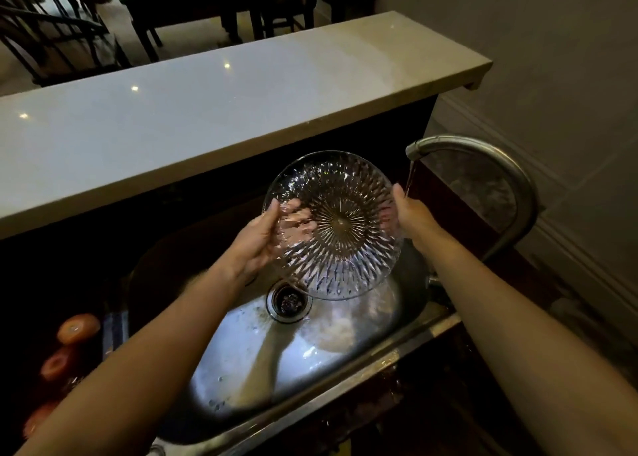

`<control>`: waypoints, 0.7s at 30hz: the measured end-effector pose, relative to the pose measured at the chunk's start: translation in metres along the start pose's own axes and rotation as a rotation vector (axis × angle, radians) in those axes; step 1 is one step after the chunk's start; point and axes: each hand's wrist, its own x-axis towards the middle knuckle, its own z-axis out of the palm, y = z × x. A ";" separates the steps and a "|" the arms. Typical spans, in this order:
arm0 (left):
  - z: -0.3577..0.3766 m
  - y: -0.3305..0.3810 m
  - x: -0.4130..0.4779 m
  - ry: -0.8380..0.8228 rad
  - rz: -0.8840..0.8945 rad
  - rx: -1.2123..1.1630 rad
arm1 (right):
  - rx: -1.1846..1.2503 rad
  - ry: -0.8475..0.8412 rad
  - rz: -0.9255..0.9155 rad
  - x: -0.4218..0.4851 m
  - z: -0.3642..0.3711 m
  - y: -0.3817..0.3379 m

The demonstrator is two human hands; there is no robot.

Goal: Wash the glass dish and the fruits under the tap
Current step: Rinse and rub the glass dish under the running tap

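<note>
Head cam has us at the sink [345, 369] holding the glass dish [333, 224] up on edge over the basin, inner side tipped toward us. Our left hand [262, 238] has its thumb hooked over the left rim, fingers spread flat against the back, showing through the glass. Our right hand [414, 217] pinches the right rim, thumb on the near face; the rest of that hand is hidden behind the dish.

So we're on the dish-washing step. The tap [445, 143] is running, but the stream [411, 176] drops just past the dish's right edge, onto our right hand more than the glass. Next move, we reckon: slide the dish right so water hits the face, then turn it to rinse all round. Wet cut glass is probably slippery, so grip firm.

The fruits [77, 328], reddish-orange, sit off in the dark on the left, not yet under the tap.
</note>
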 end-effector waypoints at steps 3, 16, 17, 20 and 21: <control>0.001 -0.004 0.007 0.200 -0.036 0.043 | 0.059 0.010 0.009 -0.004 -0.011 0.008; 0.116 -0.083 0.025 -0.014 0.434 1.494 | 0.293 0.303 -0.096 -0.031 -0.009 0.004; 0.124 -0.081 0.028 -0.038 0.437 1.486 | 0.289 0.343 -0.098 -0.032 -0.011 0.004; 0.139 -0.073 0.040 -0.130 0.455 1.466 | 0.342 0.449 -0.101 -0.033 -0.019 0.000; 0.144 -0.069 0.044 -0.150 0.466 1.453 | 0.344 0.469 -0.110 -0.034 -0.022 -0.002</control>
